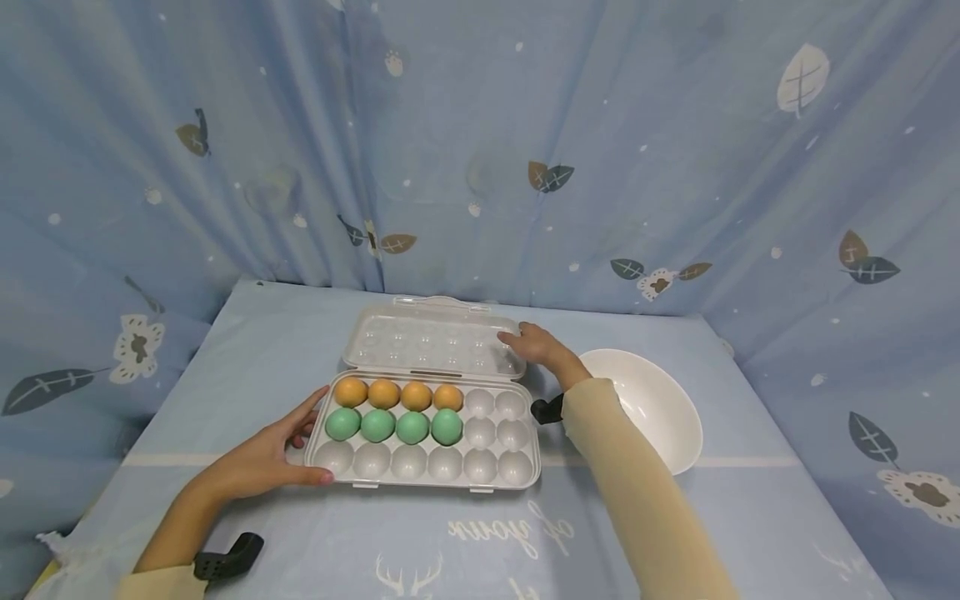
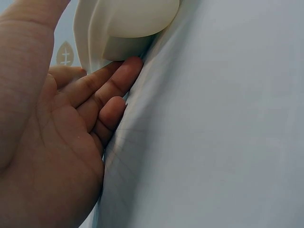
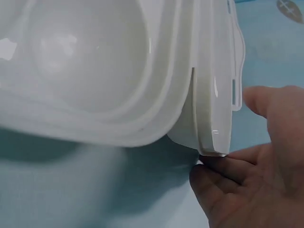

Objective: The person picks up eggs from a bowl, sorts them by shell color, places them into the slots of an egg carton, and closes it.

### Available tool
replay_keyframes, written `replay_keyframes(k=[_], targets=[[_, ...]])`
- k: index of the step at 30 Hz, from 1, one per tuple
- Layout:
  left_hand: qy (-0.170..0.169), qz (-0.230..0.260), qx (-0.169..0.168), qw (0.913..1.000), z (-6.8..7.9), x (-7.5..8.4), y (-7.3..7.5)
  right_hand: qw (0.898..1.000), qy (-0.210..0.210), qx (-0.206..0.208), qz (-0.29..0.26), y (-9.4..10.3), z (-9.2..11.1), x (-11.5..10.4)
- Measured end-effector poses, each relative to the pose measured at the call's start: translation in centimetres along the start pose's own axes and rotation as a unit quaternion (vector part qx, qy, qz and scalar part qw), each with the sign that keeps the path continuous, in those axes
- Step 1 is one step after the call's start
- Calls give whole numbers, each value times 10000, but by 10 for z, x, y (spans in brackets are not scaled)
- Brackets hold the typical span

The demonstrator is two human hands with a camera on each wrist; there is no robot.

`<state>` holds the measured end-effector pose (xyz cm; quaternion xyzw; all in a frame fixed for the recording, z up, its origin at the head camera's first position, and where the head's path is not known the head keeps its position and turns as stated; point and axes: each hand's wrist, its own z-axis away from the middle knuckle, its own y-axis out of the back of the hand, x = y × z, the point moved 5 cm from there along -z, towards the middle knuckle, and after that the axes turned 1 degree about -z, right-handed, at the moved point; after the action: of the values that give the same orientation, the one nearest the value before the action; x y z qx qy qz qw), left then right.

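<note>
A pale plastic egg box [image 1: 426, 482] lies with its see-through lid [image 1: 442, 337] folded back at the far side. Several orange eggs [image 1: 383, 394] sit in its back row, with several green eggs [image 1: 412, 427] in the middle row. Vacant hollows make up the front row and the right end. My left hand [image 1: 262, 458] grips the box's left end, thumb at the front corner and fingers along the side and back corner. At the lid's right end, my right hand [image 1: 542, 348] holds the edge, its fingertips [image 3: 204, 183] low against the rim and the thumb by the latch flap.
A white bowl [image 1: 678, 417] stands to the right of the egg box, partly behind my right forearm. Light blue patterned cloth covers the table [image 1: 300, 550]. Blue curtains [image 1: 450, 150] hang close behind and at both sides.
</note>
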<state>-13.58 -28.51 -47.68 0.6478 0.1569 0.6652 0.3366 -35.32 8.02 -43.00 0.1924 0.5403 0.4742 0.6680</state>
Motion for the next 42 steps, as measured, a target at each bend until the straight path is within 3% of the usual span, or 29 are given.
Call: replay_keyframes(k=[3,8,18,24,31,37,42], targets=[[-7,0,32,10000,1,0,1,9956,-23,127,-925,4,2,-1],[-39,-19,91,9999,1,0,2,9721,49,238,-2334,14,3,-7],[9,44,-6,10000,-3,0,-1,9375,632,537,-3380,32,17,-10],[25,33,-18,10000,-2,2,0,9117,1017,533,-3945,38,43,-14],[35,-26,36,10000,0,1,0,9106,1346,583,-3863,34,76,-13],[-245,45,107,9996,1,1,2,9031,1686,756,-3876,22,103,-6],[-564,141,153,9982,2,2,3,9308,2034,1119,-2823,7,130,-3]])
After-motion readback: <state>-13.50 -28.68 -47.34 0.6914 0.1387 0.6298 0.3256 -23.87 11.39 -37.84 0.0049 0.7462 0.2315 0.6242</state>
